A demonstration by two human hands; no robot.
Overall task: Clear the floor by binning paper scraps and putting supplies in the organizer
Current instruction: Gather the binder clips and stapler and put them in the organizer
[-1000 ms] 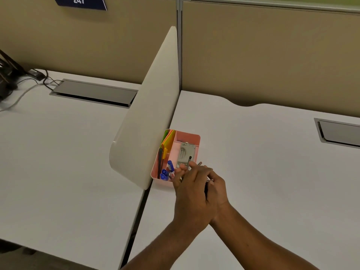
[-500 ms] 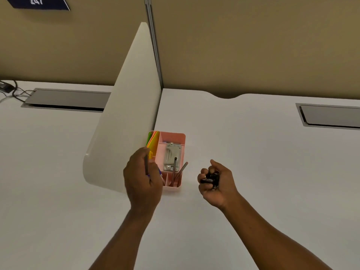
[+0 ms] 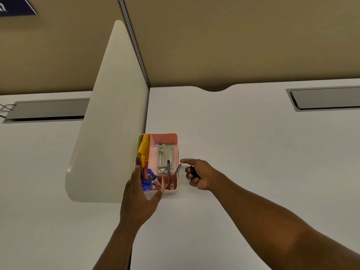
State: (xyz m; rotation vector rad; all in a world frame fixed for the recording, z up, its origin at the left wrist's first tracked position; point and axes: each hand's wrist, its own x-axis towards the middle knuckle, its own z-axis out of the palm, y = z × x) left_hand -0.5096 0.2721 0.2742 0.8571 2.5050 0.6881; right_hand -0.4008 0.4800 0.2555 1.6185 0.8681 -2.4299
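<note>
A pink organizer (image 3: pixel 165 137) stands on the white desk against the divider. It holds coloured sticky notes (image 3: pixel 143 145), a grey stapler (image 3: pixel 165 159), blue markers (image 3: pixel 149 181) and two brown pencils (image 3: pixel 171 177). My left hand (image 3: pixel 139 193) rests at the organizer's near left corner, thumb on its front rim, fingers apart against its left side. My right hand (image 3: pixel 196 173) hovers just right of the organizer, curled around small black binder clips (image 3: pixel 192 172), with the index finger stretched toward the pencil tips.
A cream divider panel (image 3: pixel 109 121) rises on the left of the organizer. Beige partition walls close off the back. Grey cable hatches (image 3: pixel 48 111) (image 3: pixel 323 98) sit in the desks at far left and far right. The white desk (image 3: pixel 253 152) spreads out to the right.
The view has moved closer. My left hand slid down to the organizer's near left corner and opened, uncovering the markers. My right hand, still on the clips, moved nearer and stretched out its index finger.
</note>
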